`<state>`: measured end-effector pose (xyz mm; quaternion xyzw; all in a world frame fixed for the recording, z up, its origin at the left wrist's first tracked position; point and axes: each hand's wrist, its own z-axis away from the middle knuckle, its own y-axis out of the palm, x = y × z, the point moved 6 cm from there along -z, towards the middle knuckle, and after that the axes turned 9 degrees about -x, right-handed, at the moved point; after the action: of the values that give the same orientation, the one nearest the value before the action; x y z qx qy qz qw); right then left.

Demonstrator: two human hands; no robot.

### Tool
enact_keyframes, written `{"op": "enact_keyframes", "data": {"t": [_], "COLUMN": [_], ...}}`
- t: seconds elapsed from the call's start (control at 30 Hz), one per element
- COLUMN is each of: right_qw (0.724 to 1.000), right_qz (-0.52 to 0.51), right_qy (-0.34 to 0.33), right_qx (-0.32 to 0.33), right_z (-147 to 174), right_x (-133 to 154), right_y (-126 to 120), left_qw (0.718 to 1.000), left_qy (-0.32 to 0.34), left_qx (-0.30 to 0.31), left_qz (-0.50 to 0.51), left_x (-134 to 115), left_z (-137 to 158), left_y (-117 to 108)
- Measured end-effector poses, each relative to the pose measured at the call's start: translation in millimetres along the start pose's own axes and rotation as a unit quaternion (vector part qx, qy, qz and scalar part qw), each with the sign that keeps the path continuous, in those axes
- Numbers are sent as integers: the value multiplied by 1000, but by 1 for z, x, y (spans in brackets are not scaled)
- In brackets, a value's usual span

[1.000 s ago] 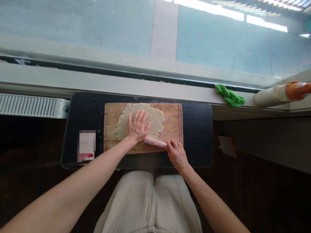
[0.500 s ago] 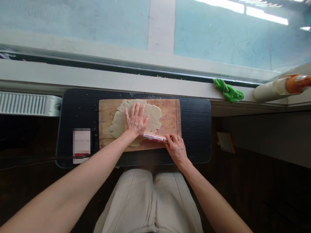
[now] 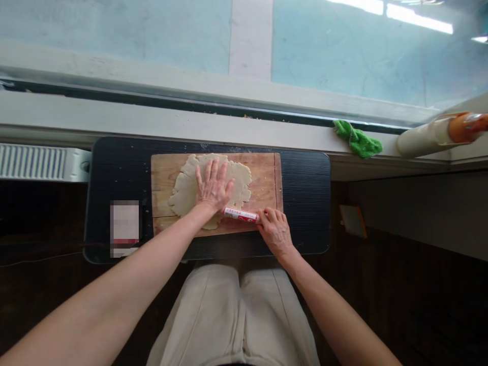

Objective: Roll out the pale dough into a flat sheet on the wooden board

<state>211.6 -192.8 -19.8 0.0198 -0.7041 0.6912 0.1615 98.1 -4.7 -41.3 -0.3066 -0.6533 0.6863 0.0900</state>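
No word, brand or number is legible. A white label [image 3: 233, 212] edged in red runs along a rolling pin [image 3: 241, 215] above a wooden board [image 3: 265, 175], its line of small printed characters too tiny to make out, with a red patch toward the right end. On the black table [image 3: 305, 203], a pale item [image 3: 125, 219] with a red band near its lower edge is blurred into coarse squares, unreadable.
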Motion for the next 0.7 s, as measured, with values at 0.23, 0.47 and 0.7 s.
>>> {"op": "enact_keyframes", "data": {"t": [0.23, 0.47, 0.7], "right_qw": [996, 1000, 998], "right_qz": [-28, 3, -11], "right_qy": [-80, -8, -62], "right_qx": [7, 16, 10], "right_z": [32, -1, 31], "right_x": [16, 2, 15], "right_y": [6, 0, 8], "left_qw": [999, 1000, 998], "left_qy": [40, 2, 61], "left_qx": [15, -8, 12], "left_qz": [-6, -3, -10], "left_x": [5, 1, 1], "left_z": [84, 16, 86], "left_y": [-13, -1, -12]}}
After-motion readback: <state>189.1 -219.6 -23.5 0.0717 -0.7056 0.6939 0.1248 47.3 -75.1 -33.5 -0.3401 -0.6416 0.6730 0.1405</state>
